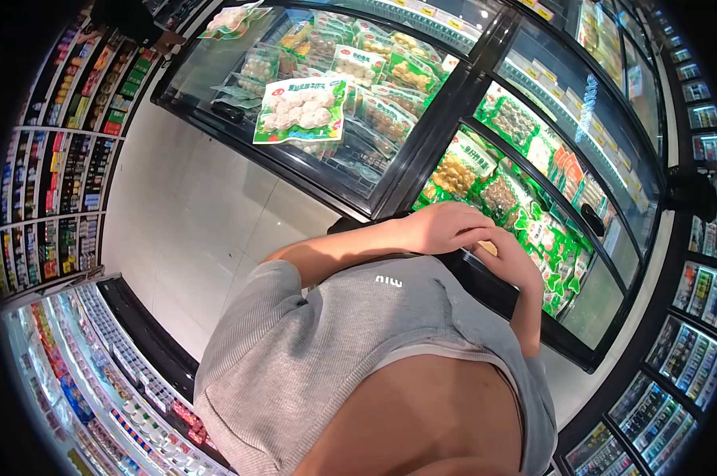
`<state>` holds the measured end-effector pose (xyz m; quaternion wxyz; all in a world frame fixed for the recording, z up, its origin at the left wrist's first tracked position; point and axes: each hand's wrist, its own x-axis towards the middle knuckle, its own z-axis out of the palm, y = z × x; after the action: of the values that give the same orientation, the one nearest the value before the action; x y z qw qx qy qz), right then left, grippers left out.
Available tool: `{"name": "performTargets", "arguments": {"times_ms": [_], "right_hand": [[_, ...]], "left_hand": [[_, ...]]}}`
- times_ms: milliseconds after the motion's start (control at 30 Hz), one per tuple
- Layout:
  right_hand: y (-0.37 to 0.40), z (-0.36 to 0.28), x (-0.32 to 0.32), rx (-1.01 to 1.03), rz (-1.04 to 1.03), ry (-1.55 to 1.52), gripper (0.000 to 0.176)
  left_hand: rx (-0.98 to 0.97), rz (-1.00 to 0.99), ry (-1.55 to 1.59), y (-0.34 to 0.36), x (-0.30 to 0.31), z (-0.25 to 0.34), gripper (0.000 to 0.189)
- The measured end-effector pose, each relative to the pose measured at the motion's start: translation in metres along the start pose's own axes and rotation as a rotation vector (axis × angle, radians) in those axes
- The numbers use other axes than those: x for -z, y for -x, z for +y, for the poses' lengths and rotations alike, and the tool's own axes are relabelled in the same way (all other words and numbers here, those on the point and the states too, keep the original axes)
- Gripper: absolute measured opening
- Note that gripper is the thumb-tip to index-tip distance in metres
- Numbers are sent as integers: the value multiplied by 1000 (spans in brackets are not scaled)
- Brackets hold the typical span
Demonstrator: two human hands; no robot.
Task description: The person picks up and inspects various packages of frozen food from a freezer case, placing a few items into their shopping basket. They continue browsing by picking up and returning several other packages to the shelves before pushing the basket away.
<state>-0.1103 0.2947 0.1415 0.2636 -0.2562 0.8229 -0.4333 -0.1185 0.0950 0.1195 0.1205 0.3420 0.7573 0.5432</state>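
Note:
My left hand (444,228) and my right hand (508,254) meet in front of my body, at the near edge of a chest freezer (390,186). Their fingers are curled and overlap. Whether anything lies between them is hidden. Beyond the hands, under a glass lid, are green bags of frozen food, among them a bag of yellowish balls (458,168). To the left, a white and green bag of pale meatballs (301,109) appears to lie on top of the glass, above several other bags. Neither hand touches these bags.
Another bag (233,21) lies at the freezer's far left corner. Black lid handles (228,111) sit on the glass. Stocked shelves (57,174) stand at the left, with more shelves (695,357) at the right. A person (128,22) is partly visible at top left.

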Motion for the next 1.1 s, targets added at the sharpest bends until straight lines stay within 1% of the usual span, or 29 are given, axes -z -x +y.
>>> {"name": "performTargets", "arguments": {"times_ms": [100, 233, 300, 333, 367, 433, 467, 500, 567, 600, 633, 700, 733, 867, 933, 1067, 1100], "right_hand": [[-11, -16, -8, 96, 32, 50, 19], [-21, -34, -25, 19, 205, 62, 21], [-27, -34, -35, -29, 307, 50, 21], [-30, -38, -40, -16, 331, 33, 20], [-34, -40, -46, -14, 313, 11, 19], [-43, -39, -58, -2, 290, -28, 18], [-49, -42, -69, 7, 311, -91, 16], [-56, -46, -76, -20, 278, -93, 16], [-70, -55, -90, -73, 206, -102, 20], [-76, -61, -97, -63, 226, -31, 26], [-83, -64, -104, -64, 224, -40, 27], [-95, -71, -115, -67, 223, -54, 27], [-100, -77, -119, -118, 211, -51, 28], [-119, -89, -136, -48, 242, -45, 25], [-126, -91, -145, -41, 221, -38, 24], [-136, -101, -159, -133, 182, -44, 21], [-138, -104, -162, -151, 181, -55, 20]], "left_hand": [[7, -1, -20, 20, 24, 6, 28], [-52, 166, -150, 58, 55, -22, 19], [135, 233, -134, 79, 84, -28, 14], [176, 313, -160, 93, 98, -35, 14], [214, 389, -188, 107, 112, -41, 14], [402, 534, -61, 135, 139, -47, 15], [419, 615, -45, 145, 152, -47, 18], [437, 696, -31, 156, 165, -48, 21], [466, 836, -108, 174, 188, -60, 28], [517, 869, -139, 183, 200, -63, 31], [567, 902, -171, 190, 211, -66, 34], [653, 957, -205, 199, 229, -72, 38], [633, 984, -233, 201, 235, -77, 36], [503, 1052, -300, 203, 253, -104, 29], [469, 1040, -303, 204, 259, -115, 27], [426, 976, -237, 215, 267, -143, 24], [497, 911, -268, 218, 271, -146, 24]]}}
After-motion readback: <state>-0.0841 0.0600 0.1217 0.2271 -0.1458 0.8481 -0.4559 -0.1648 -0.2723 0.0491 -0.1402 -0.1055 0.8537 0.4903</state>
